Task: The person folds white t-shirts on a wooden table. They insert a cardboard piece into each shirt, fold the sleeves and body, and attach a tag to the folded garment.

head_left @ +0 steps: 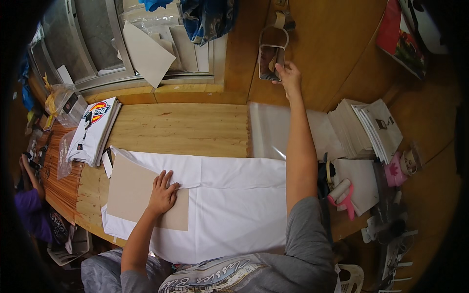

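A white garment [234, 210] lies spread over the table in front of me, its left part under a beige cardboard sheet [132, 190]. My left hand [163, 194] rests palm down on the cardboard, fingers stretched toward its upper right edge, beside a crease in the cloth. Up at the wooden wall, my right hand [290, 80] reaches out with its fingers closed on the lower right edge of a small hanging mirror [269, 68]. The mirror has rounded corners and a loop at its top. Part of the garment's right side is hidden behind my right arm.
Folded white shirts [95, 136] lie at the left. Clear plastic bags [271, 128], a stack of cardboard [349, 128] and a pink lint roller [344, 198] sit at the right. A person in purple [33, 210] is at the far left.
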A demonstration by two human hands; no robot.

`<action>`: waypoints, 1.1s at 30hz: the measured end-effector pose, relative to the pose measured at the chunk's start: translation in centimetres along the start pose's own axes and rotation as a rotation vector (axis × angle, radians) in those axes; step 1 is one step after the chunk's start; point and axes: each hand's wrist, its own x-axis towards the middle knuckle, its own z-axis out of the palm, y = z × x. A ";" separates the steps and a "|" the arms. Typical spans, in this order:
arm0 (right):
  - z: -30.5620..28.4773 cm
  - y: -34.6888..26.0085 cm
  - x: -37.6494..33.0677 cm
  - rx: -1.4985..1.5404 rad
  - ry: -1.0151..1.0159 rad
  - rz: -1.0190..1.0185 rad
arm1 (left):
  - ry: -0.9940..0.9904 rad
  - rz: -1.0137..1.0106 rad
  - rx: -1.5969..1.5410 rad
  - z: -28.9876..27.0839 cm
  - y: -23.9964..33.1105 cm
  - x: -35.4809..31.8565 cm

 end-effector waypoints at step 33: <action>-2.4 6.0 -37.0 -1.056 0.087 -0.196 | 0.147 0.040 -0.226 1.8 -0.7 0.2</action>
